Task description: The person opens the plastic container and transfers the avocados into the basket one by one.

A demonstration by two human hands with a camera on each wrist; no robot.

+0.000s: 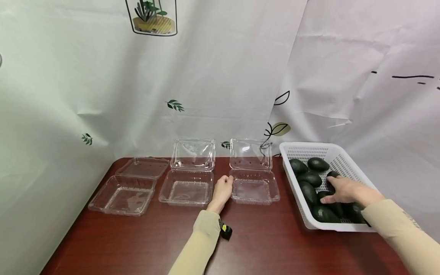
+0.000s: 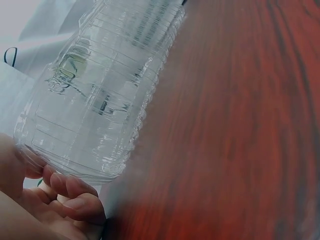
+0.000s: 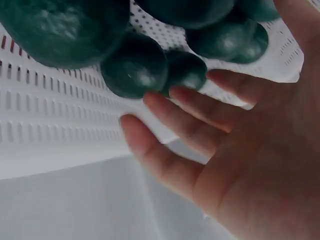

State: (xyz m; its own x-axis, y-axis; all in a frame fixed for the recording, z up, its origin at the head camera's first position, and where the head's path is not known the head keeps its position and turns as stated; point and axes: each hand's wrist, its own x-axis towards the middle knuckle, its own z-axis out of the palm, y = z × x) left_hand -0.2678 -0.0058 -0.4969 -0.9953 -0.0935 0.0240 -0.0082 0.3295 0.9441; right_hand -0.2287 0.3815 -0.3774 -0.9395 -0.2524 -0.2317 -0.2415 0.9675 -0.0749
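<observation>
My left hand (image 1: 222,190) pinches the left edge of the rightmost clear plastic clamshell container (image 1: 256,188), whose lid (image 1: 251,154) stands raised behind it. In the left wrist view, curled fingers (image 2: 75,197) meet the container's rim. Over the white basket (image 1: 298,204) reaches my right hand (image 1: 345,190), fingers spread and extended above dark green avocados (image 1: 310,178). One avocado (image 1: 330,176) lies partly hidden under its fingertips. The right wrist view shows the palm side, with relaxed fingers (image 3: 185,122) near the avocados (image 3: 134,67) and not wrapped round any.
Two more clamshell containers with lids folded back, a middle one (image 1: 187,189) and a left one (image 1: 125,196), stand on the red-brown wooden table (image 1: 154,240). A pale patterned cloth (image 1: 220,76) hangs behind. The basket's raised wall borders the avocados.
</observation>
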